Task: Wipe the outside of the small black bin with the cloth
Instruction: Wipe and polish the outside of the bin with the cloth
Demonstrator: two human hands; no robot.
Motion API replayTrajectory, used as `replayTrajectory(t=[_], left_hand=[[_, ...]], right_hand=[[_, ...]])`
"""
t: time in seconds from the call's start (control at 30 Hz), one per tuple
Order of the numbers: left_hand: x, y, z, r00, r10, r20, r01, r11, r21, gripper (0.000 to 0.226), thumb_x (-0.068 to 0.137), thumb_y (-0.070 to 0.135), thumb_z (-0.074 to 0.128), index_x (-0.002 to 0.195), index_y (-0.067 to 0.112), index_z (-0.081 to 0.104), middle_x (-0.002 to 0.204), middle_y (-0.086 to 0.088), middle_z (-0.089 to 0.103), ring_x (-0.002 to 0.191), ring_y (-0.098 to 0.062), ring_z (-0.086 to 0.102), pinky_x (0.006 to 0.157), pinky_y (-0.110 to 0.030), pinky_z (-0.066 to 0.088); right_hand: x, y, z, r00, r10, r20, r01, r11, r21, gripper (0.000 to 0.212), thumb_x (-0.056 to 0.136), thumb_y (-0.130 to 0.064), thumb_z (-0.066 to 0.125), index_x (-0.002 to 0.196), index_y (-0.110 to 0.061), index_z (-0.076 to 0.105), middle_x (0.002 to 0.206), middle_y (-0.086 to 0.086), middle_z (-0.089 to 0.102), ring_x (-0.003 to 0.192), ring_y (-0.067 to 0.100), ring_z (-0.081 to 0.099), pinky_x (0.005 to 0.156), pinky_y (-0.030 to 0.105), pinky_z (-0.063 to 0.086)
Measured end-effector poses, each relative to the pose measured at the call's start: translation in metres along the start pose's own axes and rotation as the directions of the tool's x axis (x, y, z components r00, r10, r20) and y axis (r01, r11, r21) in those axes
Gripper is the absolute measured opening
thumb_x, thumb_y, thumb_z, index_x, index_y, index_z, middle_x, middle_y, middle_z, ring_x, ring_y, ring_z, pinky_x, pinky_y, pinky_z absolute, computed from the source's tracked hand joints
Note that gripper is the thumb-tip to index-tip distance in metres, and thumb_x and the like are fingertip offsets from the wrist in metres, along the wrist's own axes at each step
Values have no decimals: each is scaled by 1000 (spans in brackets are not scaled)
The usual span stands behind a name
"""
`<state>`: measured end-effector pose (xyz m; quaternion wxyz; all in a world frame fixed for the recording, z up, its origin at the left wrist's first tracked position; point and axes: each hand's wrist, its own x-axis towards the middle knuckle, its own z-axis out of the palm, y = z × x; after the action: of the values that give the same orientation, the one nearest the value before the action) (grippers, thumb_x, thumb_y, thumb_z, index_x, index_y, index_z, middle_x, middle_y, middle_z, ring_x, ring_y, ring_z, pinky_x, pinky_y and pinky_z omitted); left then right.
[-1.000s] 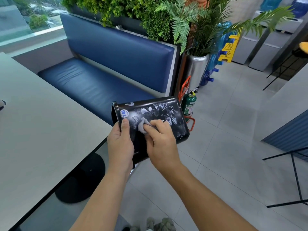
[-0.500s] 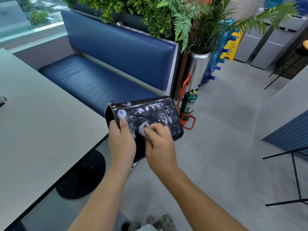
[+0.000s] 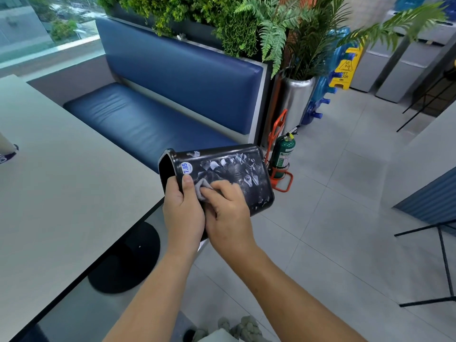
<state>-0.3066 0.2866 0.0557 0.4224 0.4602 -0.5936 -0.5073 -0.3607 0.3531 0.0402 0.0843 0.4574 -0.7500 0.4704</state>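
The small black bin (image 3: pixel 237 172) lies sideways in mid-air, mouth toward 9 o'clock, at 3 o'clock of the worktop (image 3: pixel 61 193); the left hand (image 3: pixel 183 214) grips its rim, fingers curled. The right hand (image 3: pixel 228 218), fingers curled, presses the cloth (image 3: pixel 201 188) against its side.

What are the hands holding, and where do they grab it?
The left hand grips the small black patterned bin near its open rim, thumb outside. The right hand holds a small grey cloth, pressed against the bin's side.
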Motion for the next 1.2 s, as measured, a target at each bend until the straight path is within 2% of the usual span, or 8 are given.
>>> replayTrajectory(t=[0.17,0.3,0.47,0.57,0.73,0.9,1.07,1.2], left_hand=[[-7,4,-1,1000,10,0,-10,1000,26,23,113,38,45,110,27,66,98,15,71,88,-2,64,81,-34,51],[-11,5,-1,1000,24,7,-24,999,23,24,114,35,45,111,24,66,96,15,71,86,5,63,79,-27,47],[-12,3,-3,999,41,11,-42,998,50,24,114,36,46,111,24,66,97,13,72,88,0,66,85,-37,54],[-11,4,-5,998,55,8,-55,997,59,23,112,43,45,108,29,63,93,11,70,87,-12,67,80,-42,55],[-12,7,-7,998,67,8,-67,996,60,23,114,37,45,112,25,64,98,12,72,90,-4,66,75,-28,46],[-10,3,-8,998,60,20,-61,997,49,25,113,38,46,118,22,65,97,11,70,87,-7,64,78,-32,47],[-10,6,-12,999,49,19,-50,998,32,24,114,35,45,107,21,63,92,13,69,78,6,61,64,-8,41],[-8,5,-12,998,50,27,-52,998,46,24,114,33,45,109,19,64,91,12,69,77,6,62,64,-9,41]], right_hand=[[39,4,-3,997,52,-49,-53,998,-24,23,91,-6,66,110,-11,78,102,-2,66,92,26,54,76,37,51],[18,4,-13,996,30,-84,-35,998,-57,23,91,-1,67,109,-10,78,101,-1,65,87,26,52,76,28,45],[21,-10,-8,999,17,-32,-18,999,-26,26,96,-15,58,111,-12,79,102,-2,64,90,24,53,73,31,48],[43,-2,-12,996,69,-55,-72,996,-50,21,95,-8,65,111,-11,78,102,-2,64,94,24,52,79,30,45],[23,6,-20,991,94,-96,-102,991,-89,23,92,0,69,111,-9,77,100,0,62,90,23,53,79,29,46],[35,-7,-9,997,41,-65,-44,998,-50,22,92,-5,67,111,-10,78,100,0,64,92,25,54,79,28,45],[47,20,-20,984,128,-124,-143,982,-125,20,93,-4,70,111,-7,78,99,2,65,91,23,53,81,37,48],[23,5,-11,991,88,-96,-99,990,-105,22,91,0,69,111,-6,77,99,2,65,92,25,55,78,33,49]])
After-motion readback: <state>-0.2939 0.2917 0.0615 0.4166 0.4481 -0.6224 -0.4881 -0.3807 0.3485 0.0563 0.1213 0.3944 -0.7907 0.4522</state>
